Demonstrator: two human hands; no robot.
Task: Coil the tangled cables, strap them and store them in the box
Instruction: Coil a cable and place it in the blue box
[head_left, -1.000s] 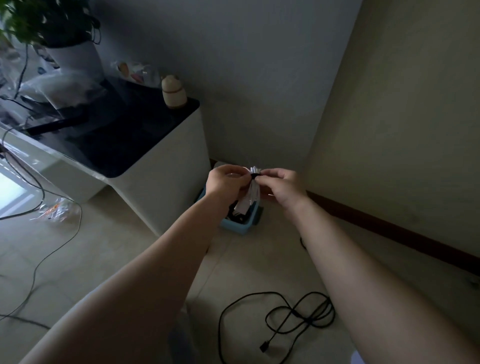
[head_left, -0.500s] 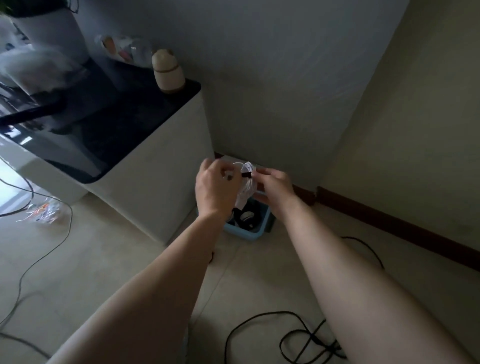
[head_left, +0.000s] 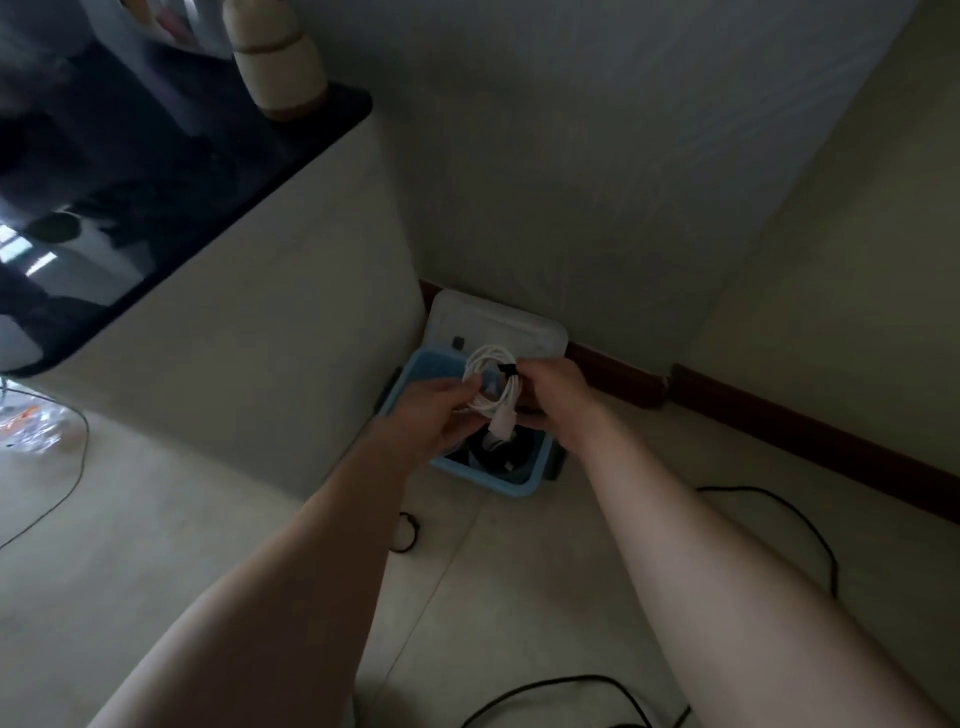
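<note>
White cable coil (head_left: 491, 384) held at frame centre, directly above open blue box (head_left: 498, 486). Left edge pinched by left hand (head_left: 436, 415); black strap (head_left: 508, 370) side gripped by right hand (head_left: 553, 395). Hands held close together.

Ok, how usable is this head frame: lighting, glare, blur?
Head view: dim, though the white cable coil stands out; window glare on the glossy cabinet top; wide-angle bending of the walls; jar at top edge blurred; blue box interior nearly black.
</note>
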